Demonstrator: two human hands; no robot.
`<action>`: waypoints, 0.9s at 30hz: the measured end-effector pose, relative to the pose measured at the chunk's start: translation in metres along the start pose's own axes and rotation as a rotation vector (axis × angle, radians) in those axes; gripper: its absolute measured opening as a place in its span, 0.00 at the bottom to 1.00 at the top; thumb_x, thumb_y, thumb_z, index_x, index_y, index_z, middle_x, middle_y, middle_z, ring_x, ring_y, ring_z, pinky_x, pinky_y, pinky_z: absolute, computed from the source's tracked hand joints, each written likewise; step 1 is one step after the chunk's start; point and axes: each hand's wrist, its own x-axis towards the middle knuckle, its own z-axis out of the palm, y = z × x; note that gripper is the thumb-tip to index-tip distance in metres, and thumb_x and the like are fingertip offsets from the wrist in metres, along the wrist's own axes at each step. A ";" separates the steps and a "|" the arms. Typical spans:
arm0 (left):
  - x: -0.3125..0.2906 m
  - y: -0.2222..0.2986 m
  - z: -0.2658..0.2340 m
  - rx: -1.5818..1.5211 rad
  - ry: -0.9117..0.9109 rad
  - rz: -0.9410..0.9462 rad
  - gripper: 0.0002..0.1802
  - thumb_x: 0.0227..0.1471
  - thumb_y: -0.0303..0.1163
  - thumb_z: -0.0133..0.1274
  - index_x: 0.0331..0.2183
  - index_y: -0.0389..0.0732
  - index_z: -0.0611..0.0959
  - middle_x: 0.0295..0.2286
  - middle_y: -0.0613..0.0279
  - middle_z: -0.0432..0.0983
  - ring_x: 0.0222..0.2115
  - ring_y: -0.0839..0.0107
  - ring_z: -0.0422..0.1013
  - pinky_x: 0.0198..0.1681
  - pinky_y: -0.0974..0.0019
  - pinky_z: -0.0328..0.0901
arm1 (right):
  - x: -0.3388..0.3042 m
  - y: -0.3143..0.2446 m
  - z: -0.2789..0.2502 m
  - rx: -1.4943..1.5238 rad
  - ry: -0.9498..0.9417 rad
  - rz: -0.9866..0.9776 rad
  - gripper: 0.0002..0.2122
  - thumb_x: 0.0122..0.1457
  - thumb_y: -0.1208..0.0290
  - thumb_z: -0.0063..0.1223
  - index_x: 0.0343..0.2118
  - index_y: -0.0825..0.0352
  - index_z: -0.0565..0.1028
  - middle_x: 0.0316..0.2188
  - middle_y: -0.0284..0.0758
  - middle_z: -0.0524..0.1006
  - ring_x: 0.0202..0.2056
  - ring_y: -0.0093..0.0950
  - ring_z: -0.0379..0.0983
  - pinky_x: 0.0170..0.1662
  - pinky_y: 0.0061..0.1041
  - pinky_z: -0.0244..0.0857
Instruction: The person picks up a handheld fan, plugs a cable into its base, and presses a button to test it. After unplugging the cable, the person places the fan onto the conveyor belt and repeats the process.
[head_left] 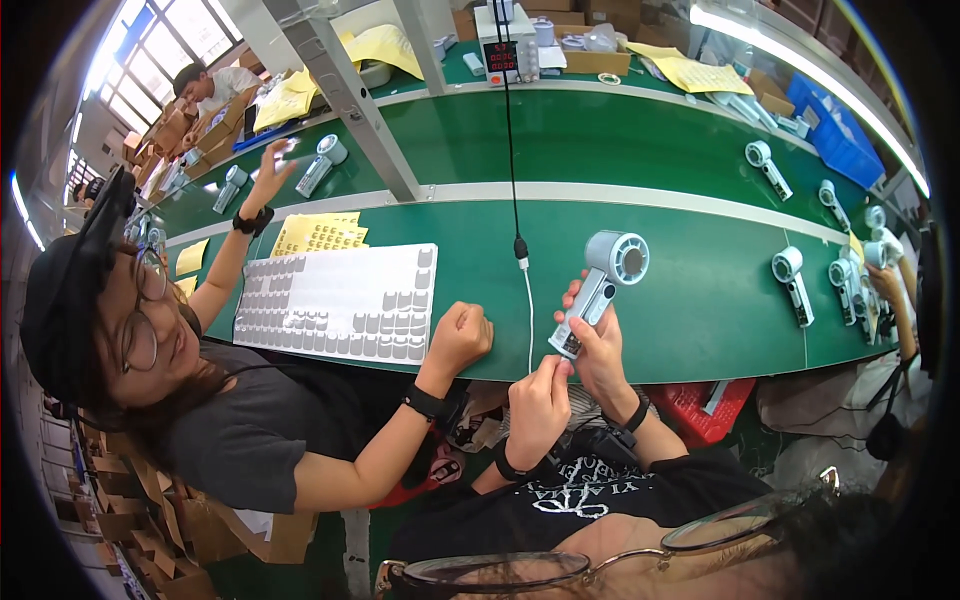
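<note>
Nearest, the left hand (pixel 537 400) pinches at the bottom end of a grey handheld fan (pixel 598 287), fingers (pixel 556 369) closed on something too small to tell. The right hand (pixel 600 345) wraps the fan's handle, fingers shut around it, holding it tilted just above the near edge of the green worktop (pixel 700 300). A white cable (pixel 529 310) hangs just left of the fan. Beside it a co-worker's fist (pixel 460 335) rests by a tray of grey keycaps (pixel 340 300). Farther off, more fans (pixel 792 280) lie on the worktop. Likely risk: the fan is held over the edge, so a slip of the right hand's hold could drop it to the floor; the cable could also snag the left hand.
</note>
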 end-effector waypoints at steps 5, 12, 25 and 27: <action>0.005 -0.006 -0.002 0.031 -0.031 0.092 0.06 0.56 0.26 0.48 0.28 0.34 0.74 0.18 0.48 0.73 0.20 0.48 0.71 0.21 0.53 0.62 | -0.002 0.002 -0.004 -0.074 -0.072 -0.075 0.31 0.53 0.82 0.51 0.59 0.68 0.52 0.47 0.36 0.63 0.45 0.23 0.65 0.49 0.25 0.64; 0.004 -0.013 0.003 -0.075 -0.074 0.012 0.07 0.57 0.27 0.48 0.30 0.34 0.76 0.16 0.55 0.71 0.16 0.63 0.70 0.21 0.63 0.62 | -0.002 0.001 -0.011 -0.103 -0.038 -0.070 0.33 0.52 0.77 0.56 0.60 0.69 0.53 0.47 0.35 0.64 0.45 0.24 0.64 0.49 0.26 0.64; 0.015 -0.027 -0.018 -0.372 0.000 0.009 0.12 0.43 0.26 0.63 0.34 0.33 0.83 0.35 0.56 0.79 0.36 0.67 0.75 0.39 0.69 0.67 | 0.011 -0.035 0.015 -0.454 -0.419 -0.052 0.30 0.52 0.86 0.52 0.58 0.70 0.54 0.52 0.41 0.65 0.51 0.29 0.66 0.55 0.30 0.61; 0.012 -0.027 -0.024 -0.385 -0.018 -0.009 0.12 0.43 0.26 0.64 0.34 0.33 0.83 0.36 0.56 0.78 0.37 0.67 0.75 0.40 0.68 0.67 | 0.009 -0.032 0.025 -0.454 -0.403 -0.056 0.30 0.51 0.85 0.53 0.57 0.71 0.55 0.52 0.41 0.65 0.51 0.30 0.66 0.56 0.31 0.61</action>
